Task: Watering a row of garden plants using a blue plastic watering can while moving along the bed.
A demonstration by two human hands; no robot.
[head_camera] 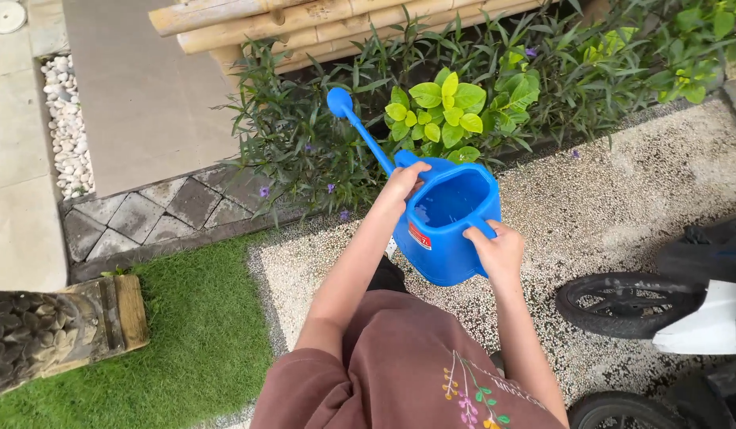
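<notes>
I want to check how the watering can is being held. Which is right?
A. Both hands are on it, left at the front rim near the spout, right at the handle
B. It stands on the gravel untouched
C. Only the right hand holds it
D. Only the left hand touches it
A: the left hand rests on the blue can by its spout, and the right hand grips the handle.

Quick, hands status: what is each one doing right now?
Left hand: closed on the front rim of the blue watering can, near the spout base.
Right hand: closed on the can's rear handle.
</notes>
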